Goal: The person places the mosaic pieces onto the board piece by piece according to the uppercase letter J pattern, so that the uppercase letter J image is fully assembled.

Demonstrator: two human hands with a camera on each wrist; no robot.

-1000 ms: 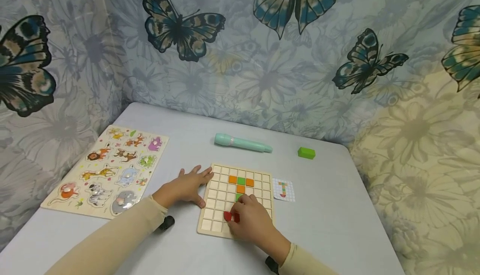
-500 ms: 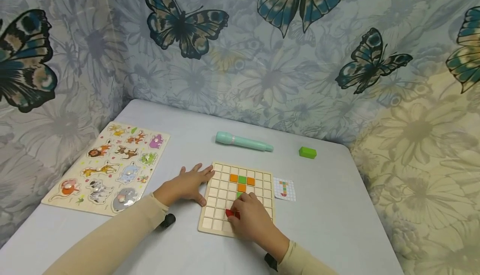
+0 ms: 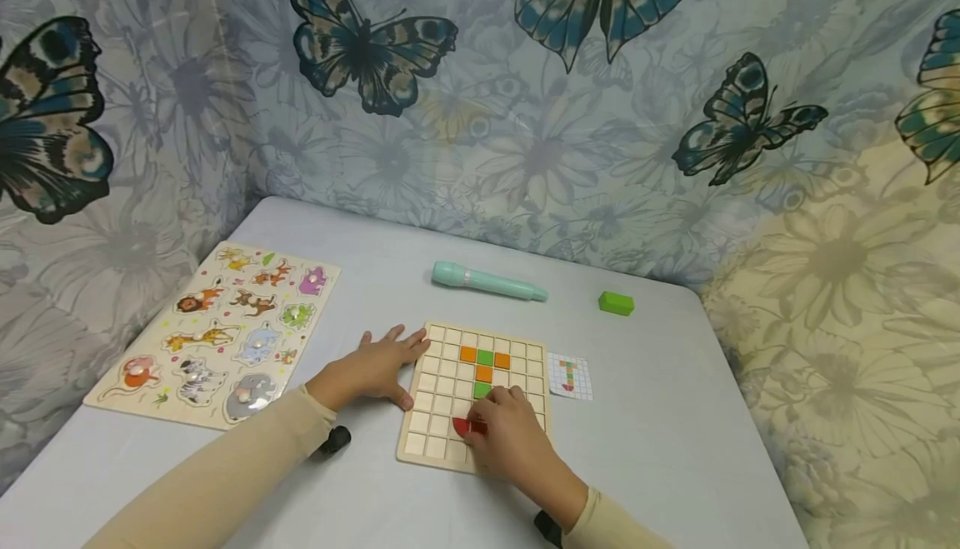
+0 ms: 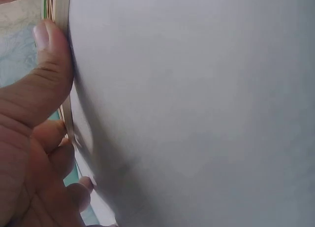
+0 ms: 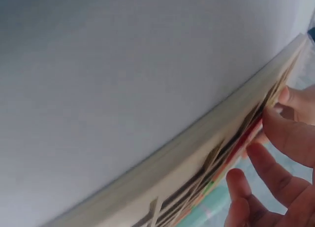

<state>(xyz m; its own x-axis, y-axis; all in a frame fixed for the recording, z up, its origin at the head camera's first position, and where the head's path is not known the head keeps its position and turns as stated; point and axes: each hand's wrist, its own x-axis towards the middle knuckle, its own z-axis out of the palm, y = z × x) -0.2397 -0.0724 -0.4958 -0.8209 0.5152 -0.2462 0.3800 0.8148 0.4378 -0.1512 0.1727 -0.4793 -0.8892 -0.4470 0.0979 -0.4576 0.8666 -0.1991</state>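
Observation:
A wooden grid board [image 3: 431,403] lies on the table, holding orange tiles [image 3: 484,374] and green tiles [image 3: 483,390] in a T shape. Below them sit a red rounded tile [image 3: 460,426] and, right beside it, another red tile [image 3: 478,427] partly hidden by fingers. My right hand [image 3: 513,435] bends over the board and pinches this second red tile between thumb and fingertips; a red edge [image 5: 252,132] shows between them in the right wrist view. With fingers spread, my left hand [image 3: 372,370] rests along the board's left edge, thumb [image 4: 51,54] touching its side.
A small pattern card [image 3: 570,376] lies right of the board. Behind it are a mint-green microphone-shaped stick [image 3: 489,282] and a green block [image 3: 616,303]. An animal puzzle board [image 3: 217,336] lies at the left. Butterfly-patterned curtains [image 3: 480,141] stand behind the table.
My right hand has shifted slightly to the right, showing more of the lower green tile. The red rounded tile remains in the lower rows. My left hand stays on the board's edge.

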